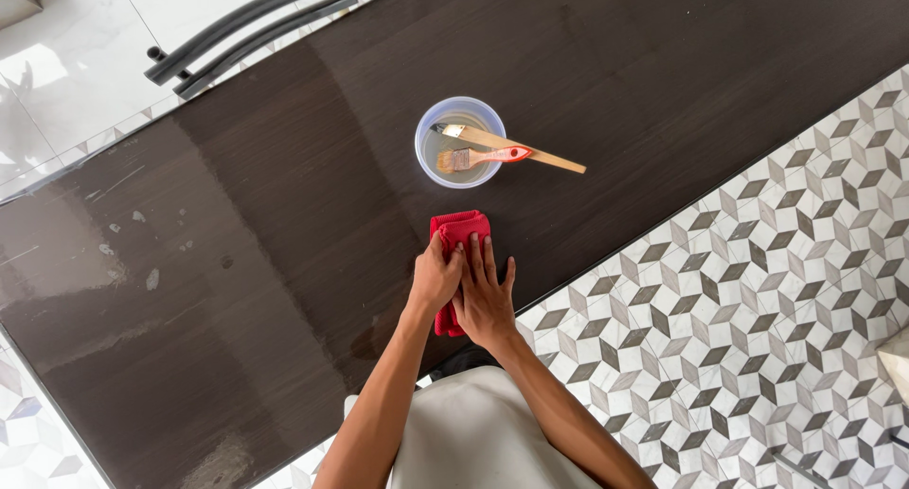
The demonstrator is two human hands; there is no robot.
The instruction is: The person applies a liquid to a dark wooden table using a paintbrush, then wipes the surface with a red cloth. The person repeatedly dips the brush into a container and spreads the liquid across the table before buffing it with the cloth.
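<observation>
A folded red cloth (461, 229) lies on the dark wooden table (284, 224) near its front edge. My left hand (434, 279) rests on the cloth's left side, fingers curled over it. My right hand (485, 295) lies flat on the cloth with fingers spread, partly overlapping the left hand. Both hands cover the cloth's near half. Just beyond the cloth stands a clear round plastic bowl (426, 158) holding two paintbrushes: one with a red handle (492, 155) and a longer one with a bare wooden handle (530, 152) sticking out to the right.
The table top shows pale smears and spots at the left (123, 252). A dark metal chair back (251, 25) stands beyond the far edge. The floor on the right has patterned cube tiles (757, 290).
</observation>
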